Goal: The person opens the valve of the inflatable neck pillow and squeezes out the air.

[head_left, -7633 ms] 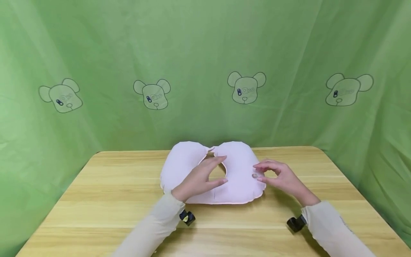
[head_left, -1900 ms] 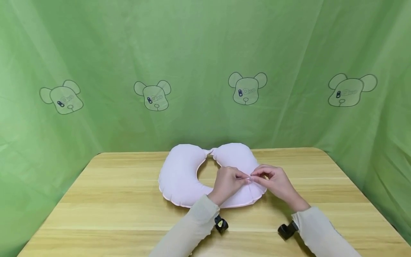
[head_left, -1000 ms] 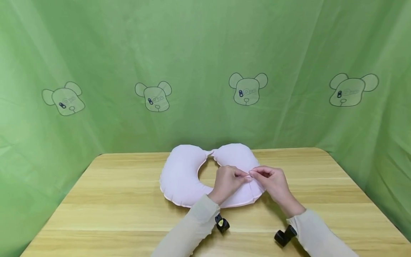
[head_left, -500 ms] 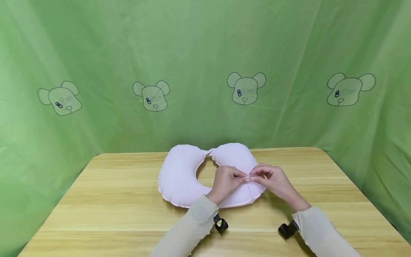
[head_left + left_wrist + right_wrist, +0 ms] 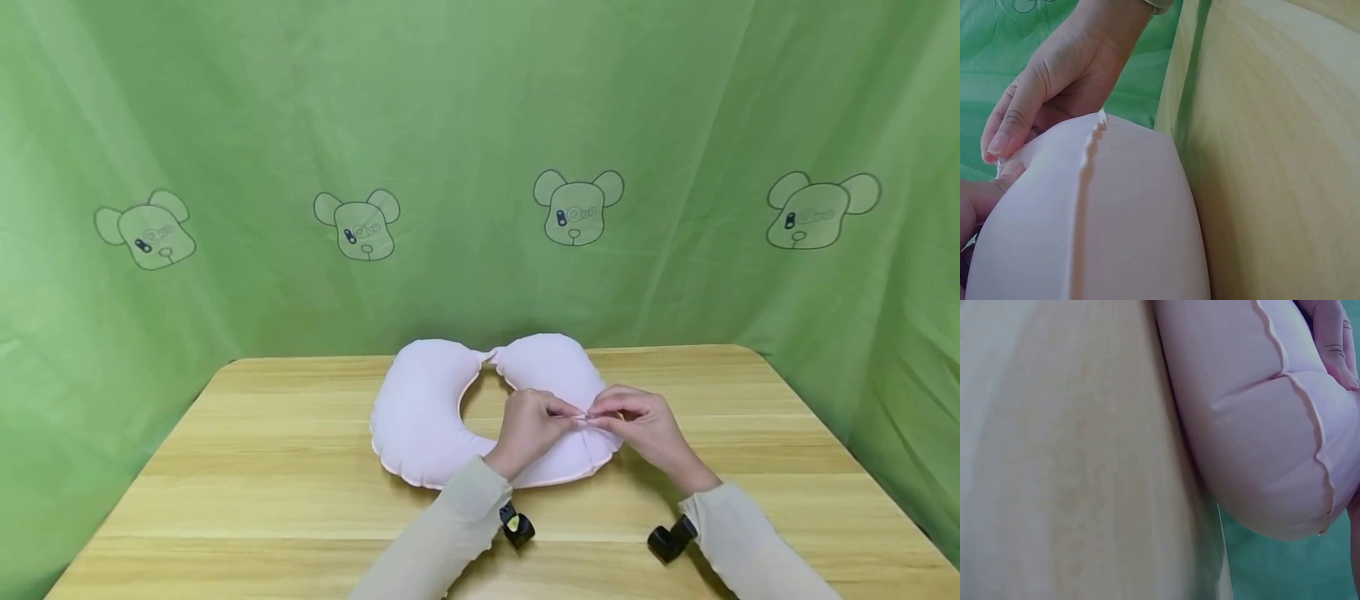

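A pale pink U-shaped inflatable neck pillow (image 5: pixel 423 404) lies puffed up on the table, its two ends meeting at the far side. My left hand (image 5: pixel 528 427) pinches the pillow's right arm between thumb and fingers. Opposite it, almost touching those fingertips, my right hand (image 5: pixel 647 429) pinches at the same spot. The left wrist view shows a small clear valve (image 5: pixel 1001 165) between the fingertips, mostly hidden by them. Creases run from the pinched spot to the piped seam (image 5: pixel 1317 447) in the right wrist view.
The wooden table (image 5: pixel 262 467) extends around the pillow on both sides and in front. Behind it hangs a green curtain (image 5: pixel 465 167) with printed bear heads. Black wrist cameras (image 5: pixel 670 540) sit under both sleeves.
Several seconds ago both hands were apart, with the clear valve visible by the right fingers. The left hand has since moved right onto the pillow's arm. Lately only the right fingers shift slightly.
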Demonstrator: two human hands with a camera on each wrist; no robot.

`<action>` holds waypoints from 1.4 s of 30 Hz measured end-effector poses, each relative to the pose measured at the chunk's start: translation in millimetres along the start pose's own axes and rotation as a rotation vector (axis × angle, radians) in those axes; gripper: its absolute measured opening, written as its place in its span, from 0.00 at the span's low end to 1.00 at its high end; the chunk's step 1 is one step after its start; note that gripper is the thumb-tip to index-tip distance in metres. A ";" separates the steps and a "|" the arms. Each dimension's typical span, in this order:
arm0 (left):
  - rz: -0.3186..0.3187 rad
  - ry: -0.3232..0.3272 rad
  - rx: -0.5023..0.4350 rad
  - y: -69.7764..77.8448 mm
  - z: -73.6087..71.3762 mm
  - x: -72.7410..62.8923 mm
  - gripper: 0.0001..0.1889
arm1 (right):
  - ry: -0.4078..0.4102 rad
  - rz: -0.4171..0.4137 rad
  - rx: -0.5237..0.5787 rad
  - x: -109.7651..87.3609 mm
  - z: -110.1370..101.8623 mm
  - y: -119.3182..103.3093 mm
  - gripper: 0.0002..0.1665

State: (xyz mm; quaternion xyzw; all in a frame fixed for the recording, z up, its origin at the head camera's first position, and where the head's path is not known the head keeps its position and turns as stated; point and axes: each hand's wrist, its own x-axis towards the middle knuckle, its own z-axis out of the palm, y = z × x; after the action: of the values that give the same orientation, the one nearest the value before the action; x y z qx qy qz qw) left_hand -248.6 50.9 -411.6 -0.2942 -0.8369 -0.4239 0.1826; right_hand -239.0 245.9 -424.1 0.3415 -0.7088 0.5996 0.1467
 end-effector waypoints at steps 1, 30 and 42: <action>-0.003 0.003 -0.005 -0.4 0.2 -0.4 0.03 | 0.002 0.001 -0.002 -0.1 0.3 0.2 0.13; -0.018 0.041 0.016 3.5 2.1 -0.4 0.04 | 0.147 0.258 -0.041 3.4 7.3 -3.8 0.05; -0.026 0.043 0.057 3.0 2.4 -0.7 0.05 | 0.192 0.333 0.031 7.3 12.9 -12.8 0.03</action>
State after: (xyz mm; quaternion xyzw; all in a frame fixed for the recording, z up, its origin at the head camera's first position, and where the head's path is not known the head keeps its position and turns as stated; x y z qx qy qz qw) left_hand -246.3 54.0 -411.6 -0.2686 -0.8483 -0.4086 0.2032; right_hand -233.2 230.8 -413.0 0.1627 -0.7291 0.6561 0.1073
